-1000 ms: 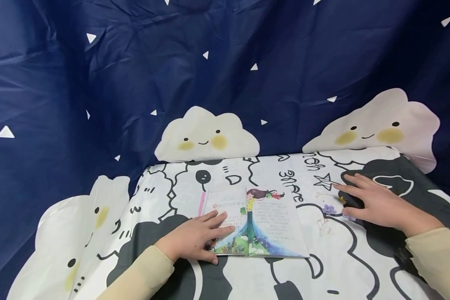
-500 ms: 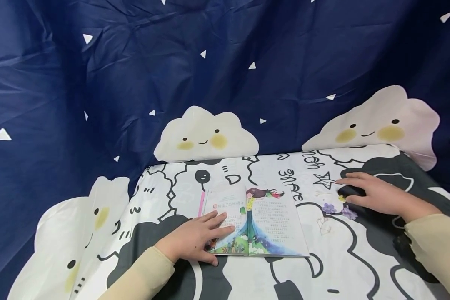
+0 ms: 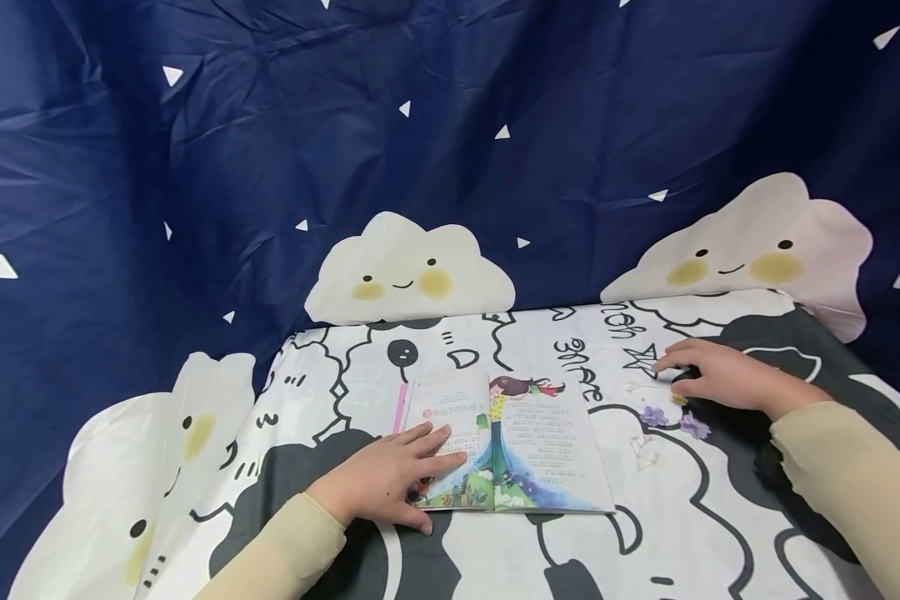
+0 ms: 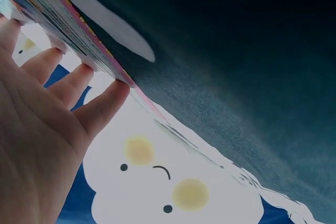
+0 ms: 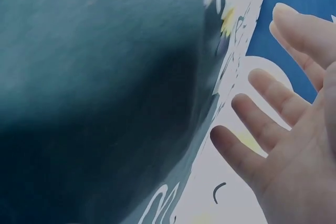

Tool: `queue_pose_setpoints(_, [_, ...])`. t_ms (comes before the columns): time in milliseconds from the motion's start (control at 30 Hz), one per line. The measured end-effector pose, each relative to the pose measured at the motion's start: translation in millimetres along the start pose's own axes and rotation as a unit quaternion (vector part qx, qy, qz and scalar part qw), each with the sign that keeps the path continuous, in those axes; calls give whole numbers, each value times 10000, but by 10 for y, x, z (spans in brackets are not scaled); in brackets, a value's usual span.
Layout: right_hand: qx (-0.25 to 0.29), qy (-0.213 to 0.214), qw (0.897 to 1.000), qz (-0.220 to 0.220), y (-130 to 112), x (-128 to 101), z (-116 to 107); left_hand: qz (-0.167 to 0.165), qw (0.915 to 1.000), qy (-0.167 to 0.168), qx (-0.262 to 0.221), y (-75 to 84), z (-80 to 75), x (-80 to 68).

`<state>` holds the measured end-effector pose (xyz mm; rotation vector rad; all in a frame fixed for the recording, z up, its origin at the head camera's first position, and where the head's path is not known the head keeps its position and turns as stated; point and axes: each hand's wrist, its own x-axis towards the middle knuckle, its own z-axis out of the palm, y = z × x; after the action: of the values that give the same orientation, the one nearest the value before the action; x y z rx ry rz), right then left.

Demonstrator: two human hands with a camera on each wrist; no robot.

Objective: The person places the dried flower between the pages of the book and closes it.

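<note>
An open picture book [image 3: 547, 442] lies on the patterned cloth, in the middle of the head view. My left hand [image 3: 390, 475] rests flat on its left page with spread fingers; the left wrist view shows those fingertips [image 4: 123, 87] at the book's edge. To the right of the book, my right hand [image 3: 735, 379] hovers low over the cloth, its fingers slightly bent with nothing between them. Right under its thumb is a small yellow flower [image 3: 678, 399]. Two purple flowers [image 3: 654, 415] and a pale branching sprig [image 3: 645, 452] lie just in front of it.
A cloth [image 3: 690, 542] with black and white cartoon drawings covers the surface. Behind it hangs a dark blue curtain [image 3: 390, 100] with white triangles. White cloud-shaped panels [image 3: 412, 267] with faces line the back and left edges.
My right hand has shifted slightly left, its fingers drawing in toward the yellow flower. My left hand has kept its place on the book. The head view has moved a little.
</note>
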<state>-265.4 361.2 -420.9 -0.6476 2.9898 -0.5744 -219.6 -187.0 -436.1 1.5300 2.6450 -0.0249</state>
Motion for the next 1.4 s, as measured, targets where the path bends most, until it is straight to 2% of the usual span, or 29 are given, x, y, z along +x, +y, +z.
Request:
queue_pose_setpoints(233, [3, -85, 9999, -143, -45, 135, -7, 34, 10000, 18, 9, -20, 15, -5])
queue_pose_setpoints(533, [161, -352, 9992, 80, -29, 232, 44, -57, 10000, -56, 1, -10, 21, -1])
queue_pose_setpoints(1400, [3, -483, 9986, 199, 80, 288, 158, -25, 9999, -69, 90, 2, 11, -4])
